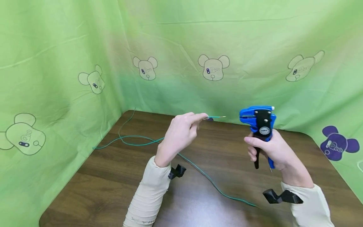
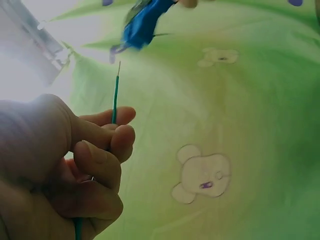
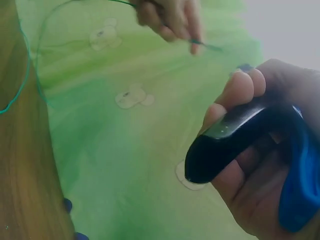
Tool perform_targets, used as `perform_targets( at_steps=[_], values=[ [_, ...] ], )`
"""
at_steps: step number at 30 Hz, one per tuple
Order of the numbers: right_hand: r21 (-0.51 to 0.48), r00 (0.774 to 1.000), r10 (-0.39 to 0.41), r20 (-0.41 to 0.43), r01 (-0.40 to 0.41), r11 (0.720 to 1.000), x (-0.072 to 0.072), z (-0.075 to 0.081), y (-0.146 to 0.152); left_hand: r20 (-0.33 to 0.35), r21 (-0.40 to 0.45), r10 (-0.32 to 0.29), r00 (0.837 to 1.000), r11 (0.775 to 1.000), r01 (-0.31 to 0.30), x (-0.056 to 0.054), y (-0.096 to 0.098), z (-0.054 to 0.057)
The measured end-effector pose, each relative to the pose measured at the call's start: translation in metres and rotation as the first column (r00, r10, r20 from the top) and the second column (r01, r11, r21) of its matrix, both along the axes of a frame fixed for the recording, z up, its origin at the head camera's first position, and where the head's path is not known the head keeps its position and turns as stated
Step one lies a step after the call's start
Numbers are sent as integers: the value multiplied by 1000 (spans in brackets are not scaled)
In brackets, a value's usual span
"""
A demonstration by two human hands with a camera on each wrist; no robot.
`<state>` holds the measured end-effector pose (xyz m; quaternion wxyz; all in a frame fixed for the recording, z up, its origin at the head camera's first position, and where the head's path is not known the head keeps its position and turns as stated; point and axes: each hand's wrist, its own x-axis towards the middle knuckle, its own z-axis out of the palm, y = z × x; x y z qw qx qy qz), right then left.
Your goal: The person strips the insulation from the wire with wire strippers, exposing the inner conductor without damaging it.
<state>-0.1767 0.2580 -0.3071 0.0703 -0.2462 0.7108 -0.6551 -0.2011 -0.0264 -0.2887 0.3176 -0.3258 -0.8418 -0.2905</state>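
My left hand (image 1: 181,132) pinches a thin green wire (image 1: 216,117) near one end, above the table. Bare copper shows at the tip of that wire (image 2: 116,95), which points right toward the tool. In my right hand (image 1: 272,149) is a blue and black wire stripper (image 1: 263,121), held upright by its handles with its jaws facing left. A gap separates the wire tip from the stripper's jaws. From the right wrist, the stripper's black handle (image 3: 215,145) lies against the curled fingers, and its blue handle (image 3: 300,175) sits by the palm.
The wire's long tail (image 1: 210,179) crosses the brown wooden table (image 1: 113,183) toward the front right, and a loop (image 1: 136,144) lies at the back left. Green cloth (image 1: 175,37) printed with bear heads hangs behind and on both sides.
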Motion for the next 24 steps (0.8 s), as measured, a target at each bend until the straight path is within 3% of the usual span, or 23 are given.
perform_targets(
  at_steps=[2, 6, 18, 24],
  values=[
    [-24, 1000, 20, 1, -20, 1000, 1, 1, 4, 11, 36, -17, 1000, 999, 16, 1, -3, 1],
    [37, 999, 35, -39, -34, 999, 0, 1, 1, 13, 27, -38, 999, 999, 38, 2, -3, 2],
    [37, 1000, 4, -29, -3, 999, 2, 4, 11, 18, 16, -24, 1000, 1000, 24, -3, 0, 0],
    [68, 997, -34, -64, 38, 997, 2, 4, 21, 40, -7, -20, 999, 1000, 20, -5, 3, -5]
  ],
)
